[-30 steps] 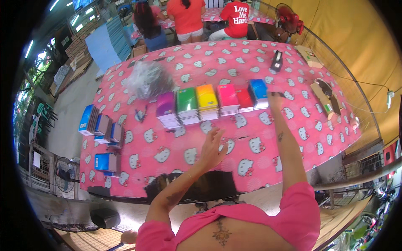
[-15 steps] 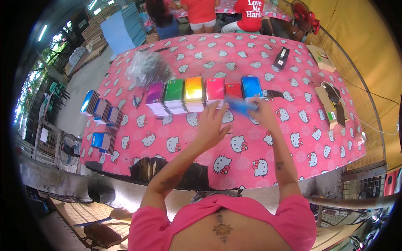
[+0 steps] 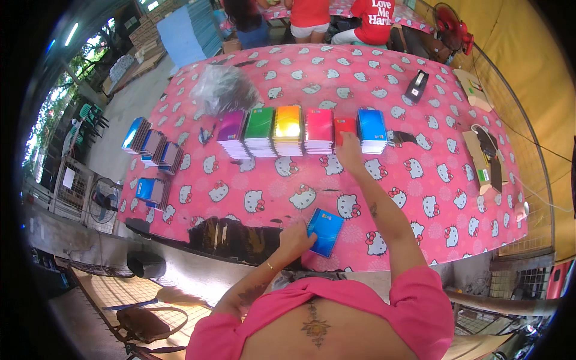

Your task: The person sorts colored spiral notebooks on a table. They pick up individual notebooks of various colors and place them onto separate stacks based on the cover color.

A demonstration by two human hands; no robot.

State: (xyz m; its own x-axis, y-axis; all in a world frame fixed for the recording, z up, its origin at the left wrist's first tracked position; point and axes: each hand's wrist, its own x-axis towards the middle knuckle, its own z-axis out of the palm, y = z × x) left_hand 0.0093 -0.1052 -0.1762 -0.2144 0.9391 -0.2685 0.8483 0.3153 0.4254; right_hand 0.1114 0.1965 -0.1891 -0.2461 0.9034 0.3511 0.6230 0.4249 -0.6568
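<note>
Blue nbk [image 3: 327,233] pinched, L hand [image 3: 295,239], R hand [image 3: 348,149] (grip unclear) at 6-stack row [image 3: 288,123]

Pink top [image 3: 360,294], 2 short sleeves [image 3: 423,306], thin gold bracelet [image 3: 269,266], flower-shaped torso tattoo [image 3: 315,328], 2 forearm tattoos [image 3: 373,209]

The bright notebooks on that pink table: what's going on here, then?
A person in a pink top is handling notebooks. The left hand holds a blue notebook by its left side, near the table's close edge. The right hand is at the near end of the red stack; whether it grips one is unclear. That stack stands in a row between a pink stack and a blue stack. Smaller piles sit at the table's left side.
</note>
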